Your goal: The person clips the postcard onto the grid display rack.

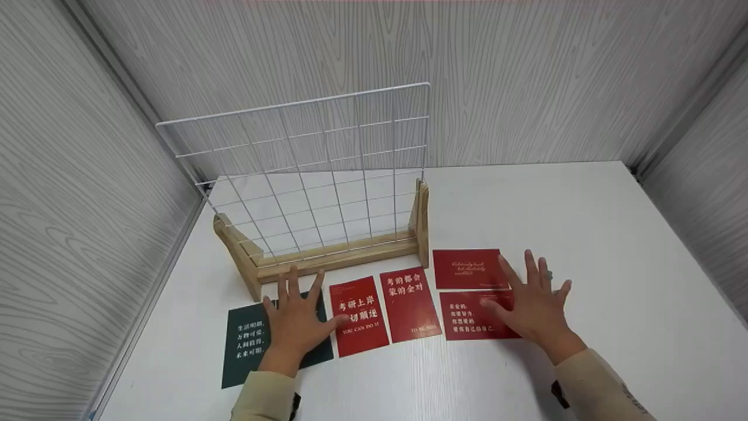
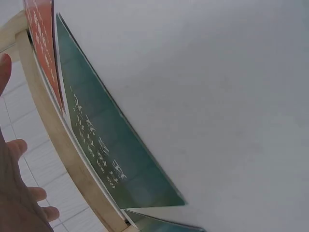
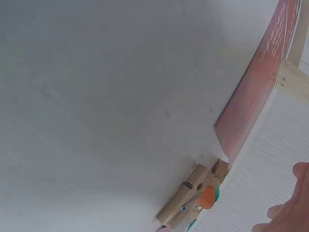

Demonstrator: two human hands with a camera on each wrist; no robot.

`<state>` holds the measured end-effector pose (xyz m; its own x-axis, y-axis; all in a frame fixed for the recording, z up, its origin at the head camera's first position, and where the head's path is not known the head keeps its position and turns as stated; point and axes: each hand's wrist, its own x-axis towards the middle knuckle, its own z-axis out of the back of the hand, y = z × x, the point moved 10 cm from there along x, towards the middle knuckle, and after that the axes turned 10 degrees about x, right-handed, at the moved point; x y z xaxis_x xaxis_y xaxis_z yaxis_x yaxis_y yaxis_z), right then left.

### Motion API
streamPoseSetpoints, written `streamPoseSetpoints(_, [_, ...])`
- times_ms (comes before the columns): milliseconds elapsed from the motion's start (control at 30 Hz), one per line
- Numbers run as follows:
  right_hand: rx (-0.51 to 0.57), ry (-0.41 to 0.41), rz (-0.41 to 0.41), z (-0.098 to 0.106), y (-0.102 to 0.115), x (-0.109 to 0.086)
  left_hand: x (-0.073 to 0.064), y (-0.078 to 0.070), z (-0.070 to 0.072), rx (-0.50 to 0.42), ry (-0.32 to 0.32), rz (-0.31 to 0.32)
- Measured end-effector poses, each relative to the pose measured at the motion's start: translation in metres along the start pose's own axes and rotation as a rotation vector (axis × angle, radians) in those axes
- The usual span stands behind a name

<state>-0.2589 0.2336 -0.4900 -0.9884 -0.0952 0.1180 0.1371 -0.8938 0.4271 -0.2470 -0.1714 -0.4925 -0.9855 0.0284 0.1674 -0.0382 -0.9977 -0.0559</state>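
Over the white table [image 1: 584, 222], I see the left hand [image 1: 297, 327] spread above the green cards [image 1: 245, 339] and the right hand [image 1: 536, 310] above the right ends of the outer red cards [image 1: 467, 316]; on both, fingers stand apart and grip nothing, though I cannot tell whether they touch; all cards lie face up, I judge, so each reads from the person's side; the middle red cards [image 1: 410, 310] run lengthwise away from the person, far ends tipped slightly left; the outer pair lies one behind the other, long axes side to side; the left hand hides how the green ones run; behind, a wooden stand [image 1: 345, 255] props up the wire grid [image 1: 330, 158], probably for support; the right wrist view adds wooden clothespins [image 3: 179, 199].
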Motion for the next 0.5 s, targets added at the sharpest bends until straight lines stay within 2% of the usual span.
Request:
streamPoseSetpoints(300, [-0.009,0.011,0.008,0.004,-0.004,0.000,-0.002,0.010,0.001,0.021,-0.017,0.001])
streamPoseSetpoints(500, [0.001,0.024,0.002,0.007,-0.009,-0.001,-0.005,0.018,0.000,0.043,0.006,0.010])
